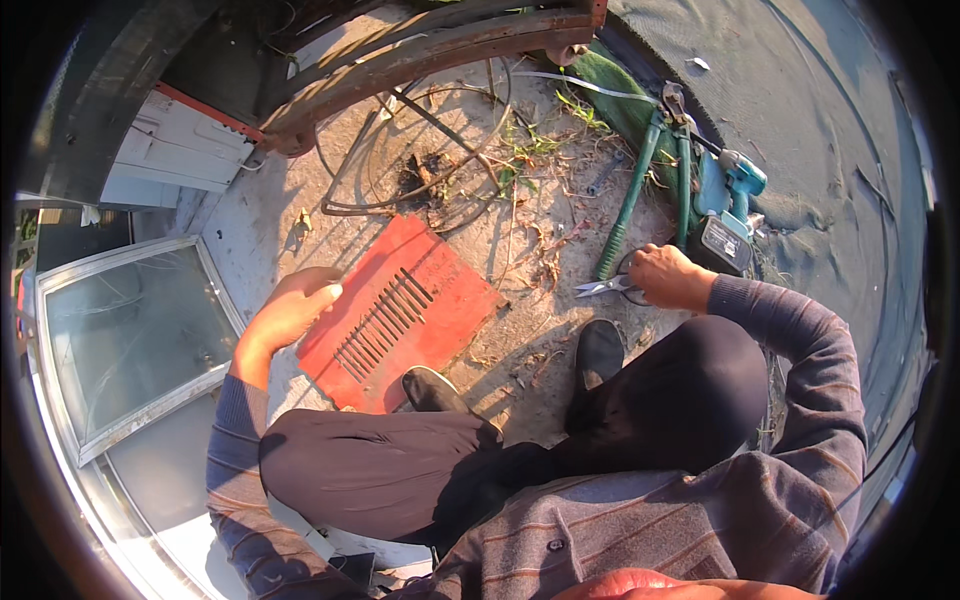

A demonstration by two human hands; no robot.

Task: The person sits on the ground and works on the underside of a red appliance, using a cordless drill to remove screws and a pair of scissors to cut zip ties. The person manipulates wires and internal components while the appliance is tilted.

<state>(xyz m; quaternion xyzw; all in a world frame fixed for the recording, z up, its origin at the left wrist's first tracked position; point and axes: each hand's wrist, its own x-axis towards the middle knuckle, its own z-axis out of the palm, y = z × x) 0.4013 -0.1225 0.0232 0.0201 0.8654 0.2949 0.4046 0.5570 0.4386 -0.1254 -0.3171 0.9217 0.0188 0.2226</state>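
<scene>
My left hand (pixel 298 308) hovers at the left edge of a slotted red metal panel (pixel 435 315), fingers loosely bent, with nothing visible in them. My right hand (pixel 662 275) grips silver-bladed scissors (pixel 597 288), its fingers round the handle. Just beyond that hand lie long green-handled cutters (pixel 628 198), resting on the ground beside a teal cordless power tool (pixel 742 180) with a black battery (pixel 720 245). The panel lies on dusty ground between my left hand and my shoes (pixel 598 350).
A rusty steel frame (pixel 430 55) crosses the top. Loose dark cables or rods (pixel 450 140) lie beyond the panel among dry leaves and weeds. A white-framed glass pane (pixel 125 330) stands at the left. Dark grey sheeting (pixel 830 170) covers the right side, bordered by green mesh (pixel 610 95).
</scene>
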